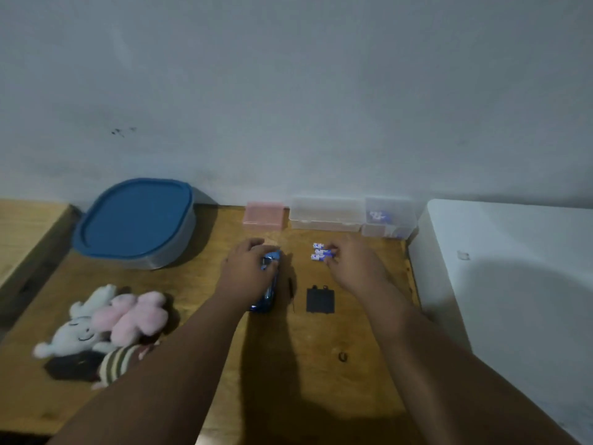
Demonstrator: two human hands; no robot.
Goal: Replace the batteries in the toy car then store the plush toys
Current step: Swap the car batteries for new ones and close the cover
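Observation:
A blue toy car [268, 284] lies on the wooden table [321, 364], and my left hand [247, 271] grips it from above, covering most of its body. To its right lie three blue-and-white batteries [321, 252] in a small row. My right hand [353, 264] reaches over them and its fingertips pinch one of them. A black battery cover [320, 300] lies flat below the batteries. A thin dark screwdriver [292, 293] lies between the car and the cover. Several plush toys [106, 329], white, pink and striped, are heaped at the left.
A container with a blue lid [134, 220] stands at the back left. Along the wall sit a pink box [264, 216], a clear box [325, 215] and a clear box holding batteries [388, 220]. A white surface [513, 284] borders the table's right edge.

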